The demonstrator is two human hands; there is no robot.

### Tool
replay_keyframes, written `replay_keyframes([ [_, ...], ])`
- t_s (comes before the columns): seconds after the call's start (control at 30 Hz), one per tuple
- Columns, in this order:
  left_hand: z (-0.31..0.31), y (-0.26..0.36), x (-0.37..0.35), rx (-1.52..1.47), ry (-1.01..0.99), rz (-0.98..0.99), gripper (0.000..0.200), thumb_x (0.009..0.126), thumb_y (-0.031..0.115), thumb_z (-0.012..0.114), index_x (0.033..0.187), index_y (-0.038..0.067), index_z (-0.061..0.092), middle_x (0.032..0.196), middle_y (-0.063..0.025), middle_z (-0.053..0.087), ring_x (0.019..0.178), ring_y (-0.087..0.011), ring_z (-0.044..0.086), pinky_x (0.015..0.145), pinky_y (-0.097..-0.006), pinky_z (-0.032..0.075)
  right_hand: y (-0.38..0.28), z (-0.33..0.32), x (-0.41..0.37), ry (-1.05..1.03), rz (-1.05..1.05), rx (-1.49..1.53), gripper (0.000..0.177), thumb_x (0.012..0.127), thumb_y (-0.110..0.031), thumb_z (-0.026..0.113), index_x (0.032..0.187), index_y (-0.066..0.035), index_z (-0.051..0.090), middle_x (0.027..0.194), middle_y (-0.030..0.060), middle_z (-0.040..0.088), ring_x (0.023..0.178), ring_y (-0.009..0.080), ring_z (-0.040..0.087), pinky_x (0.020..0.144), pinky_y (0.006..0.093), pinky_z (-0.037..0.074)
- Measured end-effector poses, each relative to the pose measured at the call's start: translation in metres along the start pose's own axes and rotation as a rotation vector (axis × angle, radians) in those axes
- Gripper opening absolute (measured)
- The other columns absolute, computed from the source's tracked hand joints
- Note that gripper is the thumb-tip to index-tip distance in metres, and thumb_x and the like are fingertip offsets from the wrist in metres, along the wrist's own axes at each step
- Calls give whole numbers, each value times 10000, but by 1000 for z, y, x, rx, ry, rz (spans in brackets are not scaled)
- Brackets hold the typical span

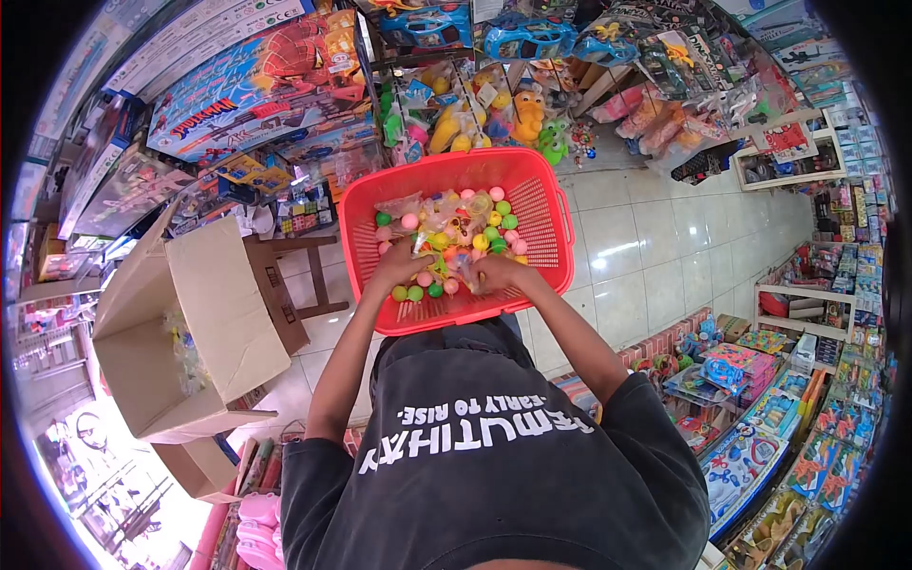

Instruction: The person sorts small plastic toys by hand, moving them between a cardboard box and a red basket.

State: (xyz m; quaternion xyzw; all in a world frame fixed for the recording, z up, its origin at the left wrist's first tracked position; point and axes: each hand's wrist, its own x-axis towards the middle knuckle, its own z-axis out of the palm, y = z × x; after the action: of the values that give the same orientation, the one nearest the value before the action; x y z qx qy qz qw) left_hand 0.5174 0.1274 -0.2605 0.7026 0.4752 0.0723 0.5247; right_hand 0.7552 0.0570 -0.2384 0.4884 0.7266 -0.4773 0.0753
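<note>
A red plastic basket (559, 249) with slotted sides is in front of my body, with small pink, green and yellow balls in it. Among the balls lie crumpled clear plastic bags (439, 217). My left hand (401, 265) reaches into the left half of the basket, its fingers bent against the plastic and balls. On the right side my right hand (496, 273) is down among the balls, fingers curled and partly hidden. What either hand grips is too small to make out. Green balls (415, 294) lie close below my left hand.
An open cardboard box (228, 309) with clear plastic inside stands at the left. Boxed toys (261, 85) are stacked at upper left. Bagged toys (456, 119) hang beyond the basket. Pale floor tiles (627, 256) and packed shelves (760, 418) lie to the right.
</note>
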Motion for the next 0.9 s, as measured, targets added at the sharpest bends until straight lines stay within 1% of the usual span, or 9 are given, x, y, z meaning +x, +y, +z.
replay_keyframes([
  [0.03, 0, -2, 2, 0, 2, 1, 666, 696, 438, 652, 1120, -44, 473, 1019, -215, 585, 921, -308, 589, 793, -365, 450, -1, 4, 0, -101, 34, 148, 176, 646, -192, 652, 780, -80, 625, 783, 78, 632, 743, 236, 599, 674, 340, 468],
  [0.17, -3, 2, -1, -5, -40, -56, 670, 710, 382, 660, 1195, -26, 444, 1125, -216, 545, 1041, -297, 543, 883, -347, 416, 13, 14, 7, -37, -106, 157, 116, 675, -121, 642, 749, -49, 591, 697, 69, 595, 683, 184, 582, 608, 320, 454],
  [0.27, -7, 14, -6, 1, -47, -68, 673, 710, 386, 660, 1193, -30, 443, 1125, -220, 543, 1044, -298, 541, 885, -351, 414, 17, 11, 12, -187, 54, 432, 165, 707, -170, 635, 781, -34, 579, 742, 94, 607, 700, 199, 583, 619, 319, 453],
  [0.33, -8, 19, -8, 13, -56, -86, 679, 708, 392, 660, 1191, -32, 442, 1125, -222, 542, 1046, -300, 540, 887, -352, 413, 19, 16, 19, 99, 34, 188, 261, 740, -205, 605, 937, -45, 543, 802, 137, 613, 744, 237, 599, 639, 339, 463],
  [0.43, -9, 24, -10, -27, -58, -36, 699, 702, 410, 660, 1185, -45, 439, 1132, -233, 533, 1059, -308, 528, 895, -351, 407, 12, 21, 19, 207, 11, 132, 395, 750, -220, 587, 1091, -72, 455, 880, 172, 607, 807, 296, 604, 673, 380, 471],
  [0.53, -10, 25, -11, 26, -83, -51, 719, 699, 424, 658, 1184, -57, 433, 1135, -240, 526, 1066, -315, 520, 900, -346, 402, 7, 23, 28, 132, 48, -46, 463, 748, -216, 583, 1143, -67, 393, 927, 202, 594, 851, 343, 592, 710, 421, 471],
  [0.67, -9, 29, -12, 15, -70, -48, 722, 701, 420, 657, 1192, -56, 428, 1134, -235, 527, 1061, -312, 520, 898, -345, 400, -13, 3, 23, 9, 288, 143, 511, 737, -244, 613, 1166, -58, 407, 1049, 220, 558, 931, 349, 570, 767, 433, 454],
  [0.77, -2, 13, -6, 6, -36, -17, 654, 703, 396, 660, 1158, -32, 466, 1075, -207, 565, 996, -291, 556, 857, -344, 423, -5, 15, 31, 124, 256, -108, 531, 732, -256, 620, 1177, -60, 407, 1027, 224, 569, 927, 343, 577, 775, 425, 466],
  [0.9, -6, 21, -8, -14, -7, 42, 572, 707, 372, 664, 1110, -6, 517, 1011, -181, 604, 930, -275, 590, 821, -340, 442, 2, 9, 39, 121, 226, -382, 366, 746, -236, 590, 1067, -77, 520, 926, 191, 600, 856, 313, 597, 731, 419, 479],
])
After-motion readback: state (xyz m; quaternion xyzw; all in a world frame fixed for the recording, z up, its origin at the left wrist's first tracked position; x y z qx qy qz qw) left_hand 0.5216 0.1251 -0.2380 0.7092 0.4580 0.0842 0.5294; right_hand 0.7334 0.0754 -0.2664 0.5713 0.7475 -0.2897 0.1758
